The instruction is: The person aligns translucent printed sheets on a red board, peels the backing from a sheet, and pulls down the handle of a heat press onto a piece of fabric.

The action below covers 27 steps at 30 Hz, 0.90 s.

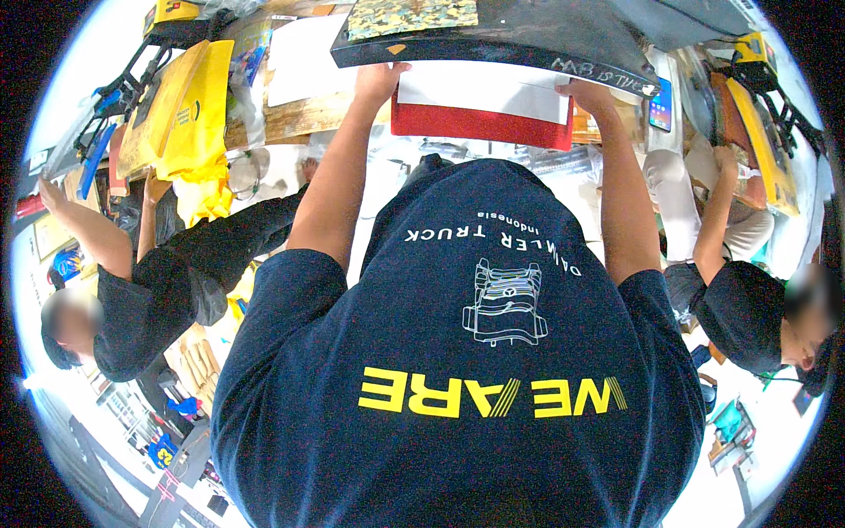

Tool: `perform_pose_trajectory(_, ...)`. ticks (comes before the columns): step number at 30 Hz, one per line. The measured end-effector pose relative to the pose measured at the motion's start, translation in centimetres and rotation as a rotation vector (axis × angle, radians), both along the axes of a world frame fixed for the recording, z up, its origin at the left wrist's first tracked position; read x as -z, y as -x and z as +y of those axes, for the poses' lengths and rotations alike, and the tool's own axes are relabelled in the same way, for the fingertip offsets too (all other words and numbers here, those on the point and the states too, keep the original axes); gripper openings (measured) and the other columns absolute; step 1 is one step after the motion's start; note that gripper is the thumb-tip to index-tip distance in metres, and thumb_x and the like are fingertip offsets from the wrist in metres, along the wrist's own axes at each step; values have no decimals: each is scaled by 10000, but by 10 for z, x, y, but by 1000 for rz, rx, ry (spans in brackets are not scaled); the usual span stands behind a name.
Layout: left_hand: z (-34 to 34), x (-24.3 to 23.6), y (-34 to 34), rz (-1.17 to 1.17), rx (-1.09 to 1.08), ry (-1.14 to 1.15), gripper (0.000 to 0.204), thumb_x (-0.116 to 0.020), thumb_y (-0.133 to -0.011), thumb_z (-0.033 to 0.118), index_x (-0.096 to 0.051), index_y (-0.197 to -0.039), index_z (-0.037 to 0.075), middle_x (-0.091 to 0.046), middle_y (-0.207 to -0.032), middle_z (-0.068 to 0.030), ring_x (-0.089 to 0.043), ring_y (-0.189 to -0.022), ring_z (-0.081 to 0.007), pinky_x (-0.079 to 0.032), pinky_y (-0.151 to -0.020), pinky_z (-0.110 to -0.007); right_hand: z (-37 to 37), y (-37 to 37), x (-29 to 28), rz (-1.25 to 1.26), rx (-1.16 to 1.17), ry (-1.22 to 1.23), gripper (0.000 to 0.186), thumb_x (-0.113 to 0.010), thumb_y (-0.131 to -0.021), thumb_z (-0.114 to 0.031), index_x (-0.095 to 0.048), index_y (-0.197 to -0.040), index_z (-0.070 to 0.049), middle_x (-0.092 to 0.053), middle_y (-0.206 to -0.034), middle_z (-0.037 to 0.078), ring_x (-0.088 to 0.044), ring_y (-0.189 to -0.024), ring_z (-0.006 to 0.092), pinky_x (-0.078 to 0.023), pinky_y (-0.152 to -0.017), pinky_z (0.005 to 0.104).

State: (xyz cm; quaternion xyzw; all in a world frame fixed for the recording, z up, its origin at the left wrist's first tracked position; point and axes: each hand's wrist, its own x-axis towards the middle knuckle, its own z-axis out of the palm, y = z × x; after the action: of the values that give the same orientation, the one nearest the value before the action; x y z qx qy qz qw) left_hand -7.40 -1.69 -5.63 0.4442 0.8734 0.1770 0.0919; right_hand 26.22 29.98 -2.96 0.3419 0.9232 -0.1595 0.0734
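A white sheet (486, 91) lies over a red sheet or board (480, 125), its far part hidden beneath a thick black slab (493, 69). My left hand (378, 83) is closed at the white sheet's left side, fingertips pointing inward just under the slab's front edge. On the opposite side, my right hand (591, 94) pinches the sheet's right edge, partly covered by the slab. Some fingers of both hands are out of sight. A patterned yellow-and-brown piece (412, 18) rests on top of the slab.
Left of the slab are white paper (312, 62) and a yellow bag (201, 132) on the wooden table (295, 119). A phone (660, 104) lies to the right. One person (158, 299) works at my left, another (744, 308) at my right, beside yellow-edged equipment (764, 145).
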Motion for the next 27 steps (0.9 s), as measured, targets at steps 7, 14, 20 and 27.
perform_pose_trajectory(7, -2, -11, -17, -99, -120, -188, 440, -837, -820, 374, -703, -1126, 87, -699, -1096, -173, -663, -1064, -387, -524, -933, -498, -4, -20, 12, 124, 57, -133, 473, -809, -829, -442, -752, -1083, -48, -749, -1101, 189, -693, -1091, 335, -535, -926, 423)
perform_pose_trajectory(14, -38, -24, -71, 52, -155, -275, 445, -850, -799, 306, -737, -1171, 88, -624, -1179, -210, -618, -1110, -393, -512, -970, -483, -87, -56, -12, 388, 229, -271, 557, -835, -812, -415, -679, -1237, -90, -667, -1139, 190, -630, -1093, 397, -506, -949, 505)
perform_pose_trajectory(20, -44, -29, -83, 77, -132, -270, 476, -802, -853, 288, -697, -1297, 155, -587, -1208, -185, -599, -1112, -380, -505, -980, -473, -123, -64, -18, 453, 266, -238, 652, -844, -774, -409, -651, -1315, -100, -602, -1286, 207, -558, -1209, 416, -456, -1051, 534)
perform_pose_trajectory(27, -49, -33, -82, 205, -57, -102, 448, -751, -895, 308, -679, -1320, 187, -553, -1285, -164, -530, -1205, -381, -457, -1032, -513, -126, -68, -17, 406, 238, -241, 568, -857, -802, -396, -693, -1270, -121, -601, -1290, 177, -537, -1215, 389, -429, -1060, 505)
